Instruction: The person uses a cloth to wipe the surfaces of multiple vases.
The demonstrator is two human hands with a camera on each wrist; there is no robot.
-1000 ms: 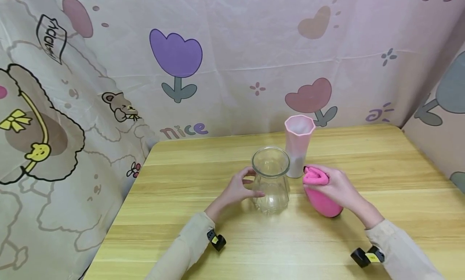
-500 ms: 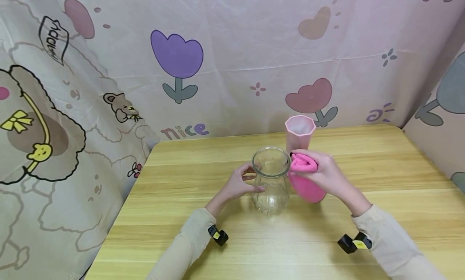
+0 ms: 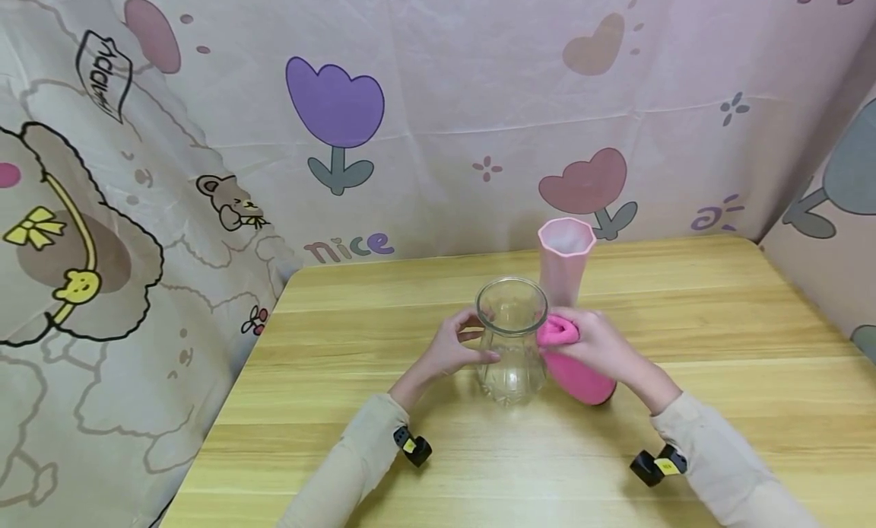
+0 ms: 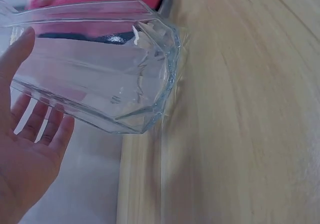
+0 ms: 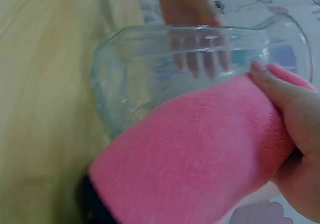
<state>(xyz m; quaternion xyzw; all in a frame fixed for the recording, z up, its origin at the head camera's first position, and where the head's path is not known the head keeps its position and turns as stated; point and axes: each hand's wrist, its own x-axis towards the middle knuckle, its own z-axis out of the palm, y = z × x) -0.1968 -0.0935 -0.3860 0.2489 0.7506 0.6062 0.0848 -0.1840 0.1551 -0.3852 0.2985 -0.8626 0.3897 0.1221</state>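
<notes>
A clear faceted glass vase (image 3: 512, 376) with a flared round rim stands upright on the table. My left hand (image 3: 448, 351) holds its left side, thumb in front and fingers behind; the left wrist view shows the thumb and fingers on opposite sides of the vase. In my right hand (image 3: 605, 347) is a folded pink plush cloth (image 3: 580, 376) with a dark edge, gripped by its bunched upper part. That cloth lies against the right side of the glass in the head view. Its lower end hangs loose, and the right wrist view shows the cloth (image 5: 200, 154) overlapping the vase.
A tall pink fluted vase (image 3: 563, 273) stands just behind the glass one, its lower part hidden by my right hand. The wooden table (image 3: 328, 330) ends at a printed curtain (image 3: 438, 117) at the back and left.
My right hand has moved left with the pink cloth, rising and then dropping lower, up to the glass vase's right side. The left hand and the vase stay nearly in place.
</notes>
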